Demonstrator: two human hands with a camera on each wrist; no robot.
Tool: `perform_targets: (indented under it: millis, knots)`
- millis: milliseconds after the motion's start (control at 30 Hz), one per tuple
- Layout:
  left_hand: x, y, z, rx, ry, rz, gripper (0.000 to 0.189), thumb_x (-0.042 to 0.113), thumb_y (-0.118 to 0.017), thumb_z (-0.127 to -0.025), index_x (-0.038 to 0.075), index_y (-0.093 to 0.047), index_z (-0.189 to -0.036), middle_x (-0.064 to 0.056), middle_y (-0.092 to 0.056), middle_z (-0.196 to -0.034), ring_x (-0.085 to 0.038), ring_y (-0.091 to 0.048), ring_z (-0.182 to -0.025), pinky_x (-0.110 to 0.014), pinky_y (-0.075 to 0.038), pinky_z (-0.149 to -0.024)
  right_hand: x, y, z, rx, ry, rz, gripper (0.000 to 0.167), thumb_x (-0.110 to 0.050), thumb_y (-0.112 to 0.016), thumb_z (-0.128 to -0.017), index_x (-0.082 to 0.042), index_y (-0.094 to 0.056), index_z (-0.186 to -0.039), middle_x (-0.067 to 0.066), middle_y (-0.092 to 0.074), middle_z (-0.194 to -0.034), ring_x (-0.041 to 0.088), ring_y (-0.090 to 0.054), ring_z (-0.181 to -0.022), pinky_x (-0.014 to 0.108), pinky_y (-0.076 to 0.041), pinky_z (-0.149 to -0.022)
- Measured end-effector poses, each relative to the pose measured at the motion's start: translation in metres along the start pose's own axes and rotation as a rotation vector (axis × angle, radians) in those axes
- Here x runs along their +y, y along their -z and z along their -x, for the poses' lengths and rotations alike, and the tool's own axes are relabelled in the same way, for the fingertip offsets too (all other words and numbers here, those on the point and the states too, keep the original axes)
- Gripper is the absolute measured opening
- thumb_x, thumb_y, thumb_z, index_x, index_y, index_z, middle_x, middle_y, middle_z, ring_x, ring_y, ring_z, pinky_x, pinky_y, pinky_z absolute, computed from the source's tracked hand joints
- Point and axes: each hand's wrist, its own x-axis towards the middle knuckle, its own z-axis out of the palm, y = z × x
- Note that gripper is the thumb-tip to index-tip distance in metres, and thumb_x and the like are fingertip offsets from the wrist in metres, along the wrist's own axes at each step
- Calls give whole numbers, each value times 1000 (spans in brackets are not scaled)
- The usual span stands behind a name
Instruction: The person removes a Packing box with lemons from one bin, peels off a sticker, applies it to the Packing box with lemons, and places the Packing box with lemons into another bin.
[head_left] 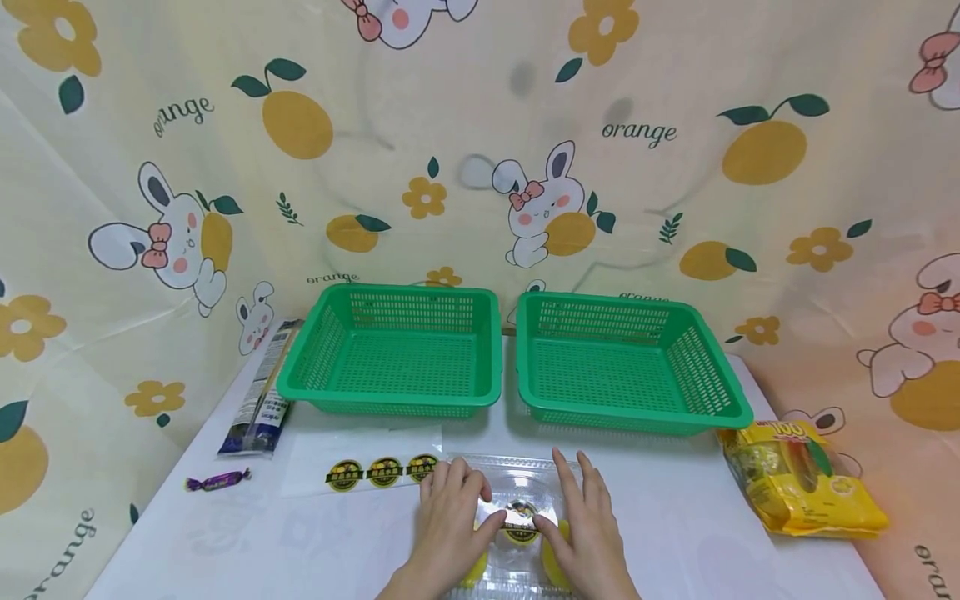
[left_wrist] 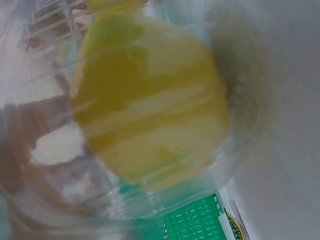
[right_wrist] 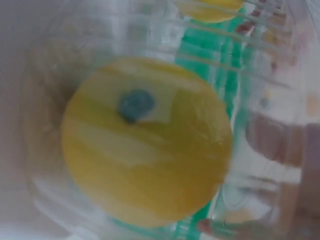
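Both hands are on a clear plastic clamshell box (head_left: 517, 477) at the table's front middle. My left hand (head_left: 453, 521) lies over its left side and my right hand (head_left: 588, 525) over its right, with right fingers stretched forward. Both thumbs press beside a round black-and-gold sticker (head_left: 521, 533) on the lid. Through the plastic, yellow round fruit shows below the hands: one fruit (left_wrist: 150, 105) fills the left wrist view, another fruit (right_wrist: 150, 150) with a dark spot fills the right wrist view. To the left lies a sheet (head_left: 307, 471) with several matching stickers.
Two green baskets stand at the back, a left basket (head_left: 390, 400) and a right basket (head_left: 637, 417). A long dark packet (head_left: 258, 400) and a purple-wrapped candy (head_left: 217, 481) lie left. A yellow snack bag (head_left: 810, 483) lies right. Behind hangs a printed cloth (head_left: 465, 100).
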Motion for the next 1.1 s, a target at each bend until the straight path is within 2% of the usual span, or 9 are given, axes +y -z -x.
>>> perform_targets:
  millis: [133, 267, 533, 600, 700, 767, 833, 933, 1100]
  knots:
    - [0, 1, 0, -9, 9, 29, 30, 27, -83, -78, 20, -55, -83, 7, -38, -91, -15, -35, -91, -40, -37, -87, -1, 1, -1, -20, -27, -17, 83, -9, -78, -84, -12, -33, -154, 32, -29, -151, 61, -34, -129, 80, -42, -84]
    - [0, 2, -1, -32, 41, 102, 23, 14, -78, -83, 20, -56, -86, 8, -41, -91, -14, -36, -93, -44, -37, -90, -1, 3, -1, -50, -56, -45, 80, -3, -72, -88, -14, -30, -156, 31, -28, -151, 61, -33, -129, 80, -40, -87]
    - [-3, 5, -2, -1, 50, 229, 29, -10, -66, -82, 17, -59, -88, 9, -47, -93, -12, -39, -94, -43, -37, -88, 1, 7, -4, -29, -36, -121, 75, 14, -59, -89, -7, -30, -155, 33, -32, -148, 56, -37, -129, 74, -40, -93]
    - [-3, 5, -2, 4, 47, 238, 25, -7, -64, -83, 17, -59, -88, 8, -47, -93, -12, -38, -94, -43, -37, -88, 1, 8, -4, -28, -43, -129, 70, 11, -56, -92, -5, -30, -155, 32, -33, -149, 55, -36, -130, 74, -39, -95]
    - [-3, 3, -2, -1, 42, 192, 13, 15, -72, -87, 17, -59, -92, 6, -48, -94, -12, -38, -94, -40, -36, -88, 1, 7, -4, -31, -66, -134, 65, -4, -61, -96, -4, -30, -154, 31, -32, -150, 54, -34, -133, 76, -36, -96]
    - [-2, 2, -1, -13, 43, 151, 27, 32, -78, -84, 18, -59, -96, 5, -48, -96, -12, -37, -94, -38, -36, -87, 1, 7, -3, -35, -73, -122, 72, -18, -68, -94, -3, -30, -154, 31, -32, -151, 55, -33, -133, 77, -38, -93]
    - [-2, 1, 0, -16, 42, 104, 39, 41, -82, -78, 18, -57, -98, 6, -47, -97, -13, -37, -94, -37, -36, -85, 1, 6, -2, -33, -70, -109, 84, -28, -77, -88, -3, -30, -154, 31, -31, -150, 56, -33, -133, 77, -41, -89]
    - [-1, 0, 1, -8, 37, 77, 41, 37, -84, -76, 18, -57, -99, 7, -44, -95, -13, -38, -95, -37, -36, -85, 2, 5, -1, -28, -54, -90, 95, -32, -84, -79, -2, -31, -153, 32, -31, -150, 57, -33, -132, 77, -43, -85]
    - [0, 1, 0, 26, 21, 67, 38, 28, -86, -76, 17, -56, -97, 9, -40, -91, -14, -39, -95, -40, -37, -86, 3, 5, -2, -52, -66, -88, 102, -39, -87, -75, -3, -31, -153, 33, -30, -150, 58, -32, -132, 78, -43, -84]
